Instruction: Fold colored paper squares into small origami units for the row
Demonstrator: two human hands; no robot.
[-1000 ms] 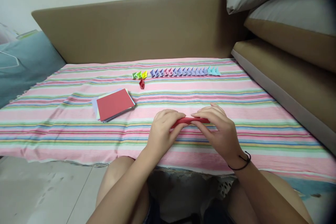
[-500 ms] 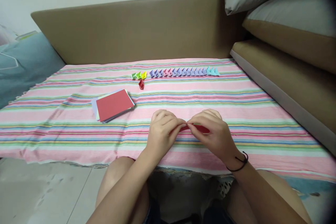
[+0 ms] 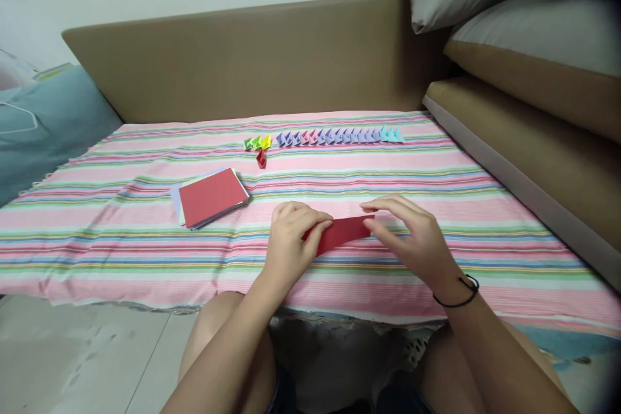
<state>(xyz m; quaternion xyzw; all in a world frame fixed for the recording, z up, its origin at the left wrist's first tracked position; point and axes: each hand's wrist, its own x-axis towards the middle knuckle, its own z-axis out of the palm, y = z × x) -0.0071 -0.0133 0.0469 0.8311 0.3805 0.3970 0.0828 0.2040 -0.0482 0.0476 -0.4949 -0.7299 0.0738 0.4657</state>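
Observation:
A folded strip of red paper (image 3: 342,233) is held just above the striped cloth (image 3: 121,252). My left hand (image 3: 291,242) pinches its left end with curled fingers. At the strip's right end, my right hand (image 3: 412,239) grips it with thumb and fingertips; a black band circles that wrist. A stack of coloured paper sheets (image 3: 211,197) with a red sheet on top lies to the left of my hands.
A row of small folded paper pieces (image 3: 334,136), purple, pink and teal, lies near the cloth's far edge, with green and yellow ones (image 3: 257,142) and a red one (image 3: 261,158) at its left. Brown cushions (image 3: 524,142) rise at right, a backrest (image 3: 252,58) behind.
The red paper, held as a narrow roll-like fold a second ago, now shows as a wider flat strip. My hands moved apart to its two ends.

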